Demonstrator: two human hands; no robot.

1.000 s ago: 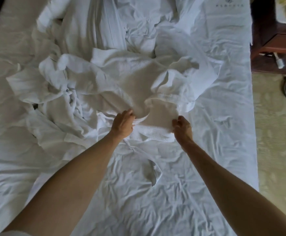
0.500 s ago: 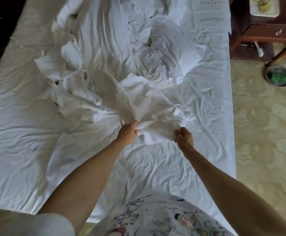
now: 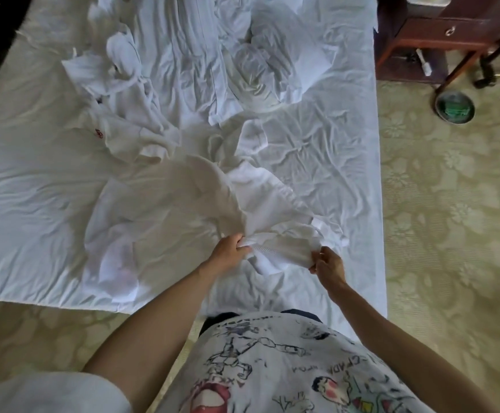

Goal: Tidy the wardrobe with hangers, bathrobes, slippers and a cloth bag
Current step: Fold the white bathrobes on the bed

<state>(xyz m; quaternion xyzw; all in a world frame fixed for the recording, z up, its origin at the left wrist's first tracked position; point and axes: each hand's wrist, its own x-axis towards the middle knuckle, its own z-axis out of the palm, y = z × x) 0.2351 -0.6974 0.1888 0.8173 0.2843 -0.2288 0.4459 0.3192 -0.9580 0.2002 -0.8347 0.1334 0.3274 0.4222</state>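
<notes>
On the rumpled bed [image 3: 49, 180], both hands' fingers [image 3: 236, 244] pinch a white bathrobe's [image 3: 275, 231] edge (left [image 3: 227, 253], right [image 3: 329, 265]).

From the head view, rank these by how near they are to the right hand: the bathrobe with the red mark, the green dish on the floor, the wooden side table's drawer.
From the right hand:
1. Green dish, on the carpet, up and to the right.
2. Bathrobe with the red mark, crumpled on the bed, up and far left.
3. Side table drawer, top right corner, beyond the dish.

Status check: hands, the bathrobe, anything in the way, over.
Left hand and right hand both grip the bathrobe edge, stretched between them. Robe trails across the bed. Second crumpled robe lies beyond, apart.
</notes>
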